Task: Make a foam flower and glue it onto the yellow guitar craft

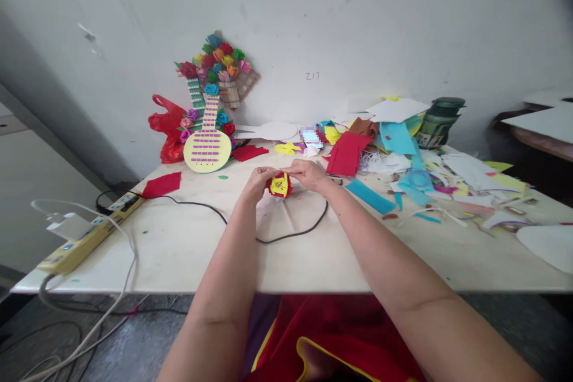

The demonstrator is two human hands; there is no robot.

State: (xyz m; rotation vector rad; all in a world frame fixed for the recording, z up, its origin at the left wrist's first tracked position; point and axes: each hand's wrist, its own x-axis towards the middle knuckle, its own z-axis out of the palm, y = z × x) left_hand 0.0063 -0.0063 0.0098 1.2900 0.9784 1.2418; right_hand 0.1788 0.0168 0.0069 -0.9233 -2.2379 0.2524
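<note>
Both hands meet above the middle of the table around a small paper flower (280, 185) with a yellow centre and red outer petals. My left hand (258, 182) grips the flower's left side, its fingers closed. At the top right edge of the flower, my right hand (307, 173) is closed in a pinch; whether it holds a petal or something else is too small to tell. A thin pale stick (287, 216) shows below the flower; I cannot tell whether it is joined to it.
A yellow guitar-shaped craft (207, 151) leans with paper flowers (219, 59) near the wall. Paper scraps (474, 173) and a green bottle (441, 122) fill the right side. A black cable (201, 205) runs from a power strip (89, 239). Red paper (162, 185) lies left.
</note>
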